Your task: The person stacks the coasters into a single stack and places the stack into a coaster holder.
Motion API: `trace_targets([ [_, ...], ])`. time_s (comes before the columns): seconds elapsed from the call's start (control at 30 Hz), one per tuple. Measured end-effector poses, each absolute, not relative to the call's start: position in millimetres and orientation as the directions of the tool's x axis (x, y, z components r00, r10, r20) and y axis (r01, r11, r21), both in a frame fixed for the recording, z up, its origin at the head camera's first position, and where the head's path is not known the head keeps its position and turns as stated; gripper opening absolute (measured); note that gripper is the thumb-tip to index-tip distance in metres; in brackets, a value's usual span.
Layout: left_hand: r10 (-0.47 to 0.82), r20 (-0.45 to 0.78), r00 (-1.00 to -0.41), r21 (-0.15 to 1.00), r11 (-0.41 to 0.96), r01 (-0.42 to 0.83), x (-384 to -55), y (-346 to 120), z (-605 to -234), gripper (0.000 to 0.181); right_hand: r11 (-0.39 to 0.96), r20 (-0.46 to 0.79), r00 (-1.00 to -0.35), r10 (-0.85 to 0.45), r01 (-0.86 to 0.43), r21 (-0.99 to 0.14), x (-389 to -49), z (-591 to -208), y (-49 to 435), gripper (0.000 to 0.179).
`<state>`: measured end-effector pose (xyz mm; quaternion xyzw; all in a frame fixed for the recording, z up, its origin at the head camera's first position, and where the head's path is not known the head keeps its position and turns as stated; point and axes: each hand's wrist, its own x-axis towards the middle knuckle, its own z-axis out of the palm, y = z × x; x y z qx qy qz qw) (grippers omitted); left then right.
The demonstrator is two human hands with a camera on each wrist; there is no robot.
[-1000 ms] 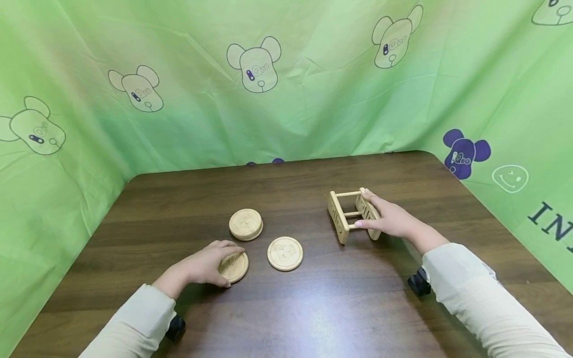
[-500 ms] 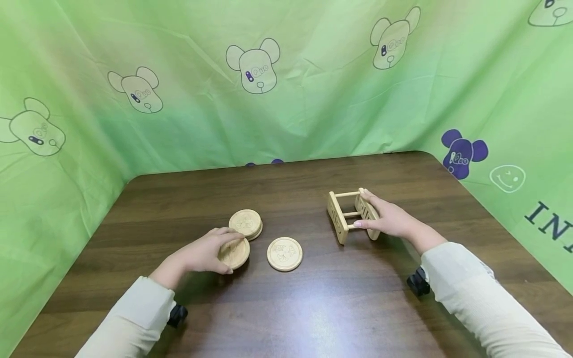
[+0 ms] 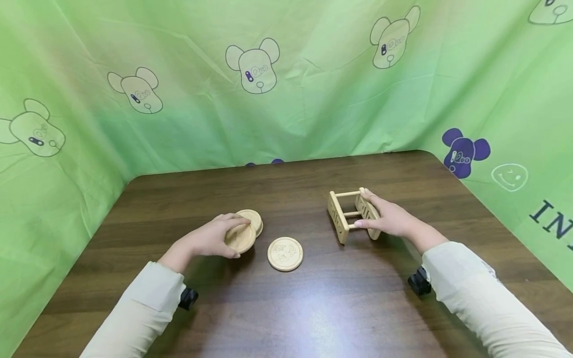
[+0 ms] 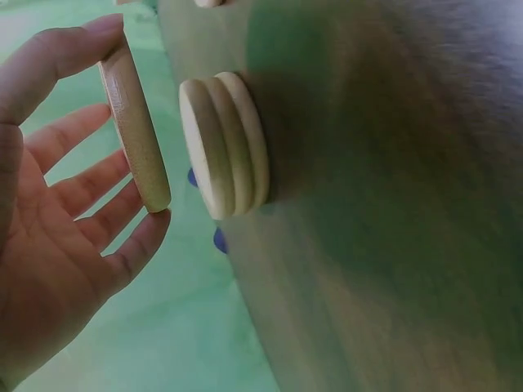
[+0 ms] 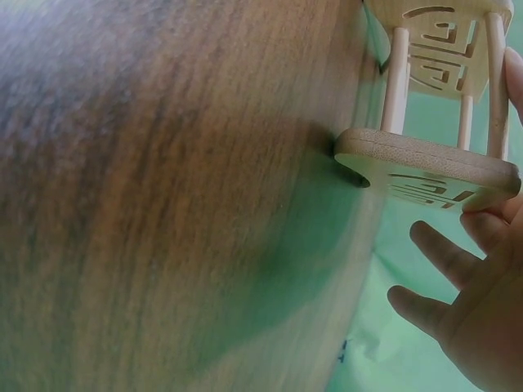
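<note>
My left hand [image 3: 210,238] pinches a round wooden coaster [image 3: 240,240] between thumb and fingers, tilted and raised off the table. In the left wrist view the held coaster [image 4: 135,122] stands apart from a stack of three coasters [image 4: 227,147]; in the head view it partly covers that stack [image 3: 255,219]. Another coaster [image 3: 285,254], engraved with a leaf pattern, lies flat between the hands. On the right, my right hand [image 3: 390,219] grips the near side panel of a wooden coaster rack [image 3: 335,214]. The rack [image 5: 429,167] has cut-out panels joined by round rods.
Everything rests on a dark wood-grain table [image 3: 313,313]. A green printed cloth [image 3: 304,114] hangs behind it and along both sides. Each wrist wears a small black device, such as the one [image 3: 419,282] below the right sleeve.
My left hand has lifted the coaster from the table and carried it up and to the right, over the stack's front edge. The right hand and rack have stayed in place.
</note>
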<state>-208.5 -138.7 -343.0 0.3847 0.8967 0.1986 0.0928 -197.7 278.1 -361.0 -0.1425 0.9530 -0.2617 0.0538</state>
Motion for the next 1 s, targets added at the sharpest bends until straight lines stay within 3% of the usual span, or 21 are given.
trace_targets([
  [1.0,0.702,-0.080,-0.708,0.419,0.668,0.615,-243.1,-125.1,-333.2,0.072,0.813,-0.019,-0.948,-0.319,-0.263,-0.520,-197.5,-359.4,277.7,0.089],
])
